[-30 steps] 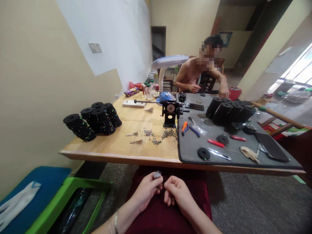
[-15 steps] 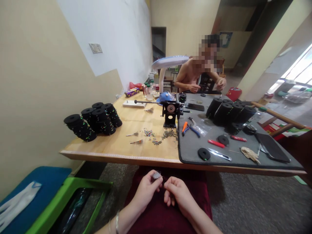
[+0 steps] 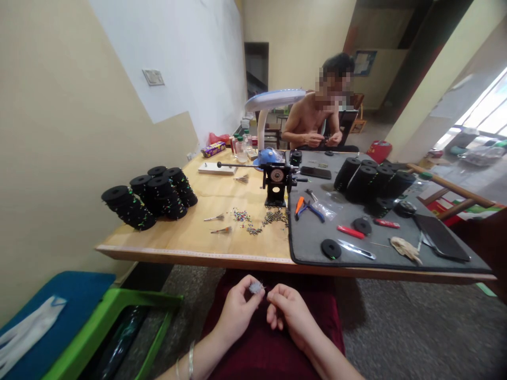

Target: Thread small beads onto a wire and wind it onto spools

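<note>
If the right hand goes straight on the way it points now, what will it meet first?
Probably the small pale feather tuft held in the left hand; depth is unclear.

The fluffy feather tuft (image 3: pixel 256 287) lies soft and matt above the near maroon velvet cloth (image 3: pixel 273 338). Farther off, the desk (image 3: pixel 222 237) is smooth pale wood, partly covered on the right by a matt grey mat (image 3: pixel 312 248). The pliers (image 3: pixel 304 209) have glossy orange and blue plastic handles.
</note>
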### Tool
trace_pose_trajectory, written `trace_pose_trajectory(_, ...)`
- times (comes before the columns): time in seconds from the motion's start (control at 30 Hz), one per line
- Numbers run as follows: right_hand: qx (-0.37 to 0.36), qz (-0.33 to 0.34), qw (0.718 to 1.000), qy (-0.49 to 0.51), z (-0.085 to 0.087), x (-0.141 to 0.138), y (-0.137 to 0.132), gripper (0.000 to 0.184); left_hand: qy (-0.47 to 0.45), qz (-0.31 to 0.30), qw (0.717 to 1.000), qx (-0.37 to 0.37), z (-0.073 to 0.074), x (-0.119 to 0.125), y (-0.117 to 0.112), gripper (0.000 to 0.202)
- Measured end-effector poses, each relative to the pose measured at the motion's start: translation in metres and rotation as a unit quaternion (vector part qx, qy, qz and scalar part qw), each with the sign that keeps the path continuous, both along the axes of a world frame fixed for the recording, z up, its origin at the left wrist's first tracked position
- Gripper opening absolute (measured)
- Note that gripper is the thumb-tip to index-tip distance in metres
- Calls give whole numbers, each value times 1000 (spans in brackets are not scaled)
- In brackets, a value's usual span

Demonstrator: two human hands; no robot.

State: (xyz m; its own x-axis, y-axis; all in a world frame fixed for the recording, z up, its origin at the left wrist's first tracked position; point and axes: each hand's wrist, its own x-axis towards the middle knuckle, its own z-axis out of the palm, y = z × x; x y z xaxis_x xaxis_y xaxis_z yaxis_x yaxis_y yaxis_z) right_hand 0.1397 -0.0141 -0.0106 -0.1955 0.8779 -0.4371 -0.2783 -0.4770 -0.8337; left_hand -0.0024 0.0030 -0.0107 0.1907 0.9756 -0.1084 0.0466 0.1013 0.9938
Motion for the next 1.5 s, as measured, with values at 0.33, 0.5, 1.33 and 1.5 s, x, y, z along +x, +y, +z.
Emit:
trace_pose_trajectory(0.33, 34, -13, 999, -13, -10, -1, 3, 42, 64, -25, 997, 42, 5, 2, -3, 18)
trace_pose_trajectory(0.5, 39, -25, 999, -22, -9, 0, 3, 39, 78, -56, 995, 39, 3, 3, -3, 17)
trace_pose_trajectory(1.33, 26, -65, 997, -27, -12, 1, 5, 28, 5, -93, 995, -28, 2, 8, -1, 20)
trace_pose_trajectory(1.5, 23, -57, 998, -33, -11, 0, 4, 32, 7, -80, 996, -30, 2, 9, -1, 21)
